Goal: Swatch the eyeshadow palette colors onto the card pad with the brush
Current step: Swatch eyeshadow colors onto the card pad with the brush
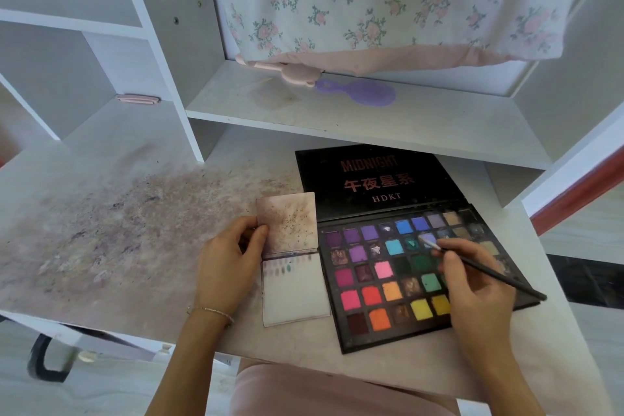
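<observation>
The right hand (472, 284) pinches the brush (486, 272) like a pencil — its tip rests in a pale purple pan just beyond the fingers, in the open palette (371, 324) lying under that hand on the bench (118, 246). The left hand (226, 267) pinches the card pad's flipped-up cover; the card pad (297, 297) lies between both hands, touching the palette — a row of small swatches across its top.

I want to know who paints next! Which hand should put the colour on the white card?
The right hand. It already holds the brush, whose tip sits on a purple pan of the palette. The left hand is busy holding the card pad flap open.
</observation>
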Action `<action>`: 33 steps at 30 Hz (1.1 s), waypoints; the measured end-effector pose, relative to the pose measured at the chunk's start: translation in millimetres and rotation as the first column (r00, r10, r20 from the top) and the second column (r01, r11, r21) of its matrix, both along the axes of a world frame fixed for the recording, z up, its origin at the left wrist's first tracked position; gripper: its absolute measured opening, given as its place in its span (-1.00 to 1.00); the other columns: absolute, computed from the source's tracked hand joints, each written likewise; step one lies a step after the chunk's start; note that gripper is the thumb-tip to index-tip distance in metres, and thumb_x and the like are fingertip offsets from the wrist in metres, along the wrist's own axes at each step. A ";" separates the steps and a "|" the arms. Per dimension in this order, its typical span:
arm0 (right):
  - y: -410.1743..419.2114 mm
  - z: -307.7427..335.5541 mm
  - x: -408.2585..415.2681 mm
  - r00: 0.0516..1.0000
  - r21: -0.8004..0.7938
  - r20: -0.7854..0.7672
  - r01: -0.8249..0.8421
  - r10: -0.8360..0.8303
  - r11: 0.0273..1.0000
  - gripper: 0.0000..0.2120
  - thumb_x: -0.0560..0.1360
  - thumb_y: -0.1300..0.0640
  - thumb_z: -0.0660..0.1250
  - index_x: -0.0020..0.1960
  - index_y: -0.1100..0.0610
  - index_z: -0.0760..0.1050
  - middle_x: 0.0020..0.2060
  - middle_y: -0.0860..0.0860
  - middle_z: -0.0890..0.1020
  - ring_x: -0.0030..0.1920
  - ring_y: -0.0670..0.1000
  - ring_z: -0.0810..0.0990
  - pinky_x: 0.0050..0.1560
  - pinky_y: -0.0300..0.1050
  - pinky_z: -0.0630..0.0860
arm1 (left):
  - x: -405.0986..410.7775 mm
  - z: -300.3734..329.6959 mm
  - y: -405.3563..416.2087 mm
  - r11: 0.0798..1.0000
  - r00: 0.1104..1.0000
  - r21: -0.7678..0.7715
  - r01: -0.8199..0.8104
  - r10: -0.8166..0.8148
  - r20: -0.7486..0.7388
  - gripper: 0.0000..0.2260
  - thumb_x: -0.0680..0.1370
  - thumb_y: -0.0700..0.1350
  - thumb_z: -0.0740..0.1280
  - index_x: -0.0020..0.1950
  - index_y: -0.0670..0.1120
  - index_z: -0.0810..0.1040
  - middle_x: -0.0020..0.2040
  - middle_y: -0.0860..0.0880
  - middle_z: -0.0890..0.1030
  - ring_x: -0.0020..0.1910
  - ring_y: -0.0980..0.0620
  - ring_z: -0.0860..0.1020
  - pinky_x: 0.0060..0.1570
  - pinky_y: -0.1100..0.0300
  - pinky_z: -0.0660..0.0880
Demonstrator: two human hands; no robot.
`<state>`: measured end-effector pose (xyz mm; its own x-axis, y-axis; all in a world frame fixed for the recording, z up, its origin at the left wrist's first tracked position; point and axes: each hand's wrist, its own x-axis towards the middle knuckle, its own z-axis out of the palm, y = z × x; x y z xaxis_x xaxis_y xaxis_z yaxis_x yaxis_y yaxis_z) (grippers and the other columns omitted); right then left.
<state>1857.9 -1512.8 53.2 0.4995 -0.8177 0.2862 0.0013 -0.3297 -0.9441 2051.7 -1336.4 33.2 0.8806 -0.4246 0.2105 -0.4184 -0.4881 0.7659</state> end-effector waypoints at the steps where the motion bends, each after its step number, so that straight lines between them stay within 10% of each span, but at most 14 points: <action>1: -4.8 -1.2 -4.8 1.000 0.008 0.003 0.030 -0.030 1.000 -0.69 0.50 0.38 0.18 -0.13 -0.01 0.49 -0.20 -0.22 0.63 -0.13 -0.23 0.60 -0.35 -0.43 0.51 | -0.8 0.3 -1.4 1.000 1.000 -0.003 -0.008 0.008 0.002 -0.90 0.52 -0.14 0.29 -0.06 -0.05 0.60 -0.30 0.09 0.58 -0.31 0.20 0.50 -0.33 0.34 0.36; 33: -47.1 -15.3 -9.1 0.927 -0.262 -0.323 0.106 -0.190 0.959 -0.89 0.54 0.24 0.19 -0.08 0.05 0.41 -0.30 -0.21 0.49 -0.28 -0.22 0.50 -0.34 -0.57 0.37 | -8.8 1.1 -9.1 0.996 0.996 -0.040 -0.082 0.083 0.019 -0.92 0.53 -0.18 0.29 -0.07 -0.12 0.58 -0.36 0.14 0.51 -0.33 0.20 0.47 -0.38 0.30 0.31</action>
<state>1848.8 -1559.9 37.9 0.4795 -0.8199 0.3130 -0.3734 -0.5133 -0.7727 2042.9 -1345.5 34.3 0.9078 -0.3414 0.2438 -0.3935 -0.4914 0.7770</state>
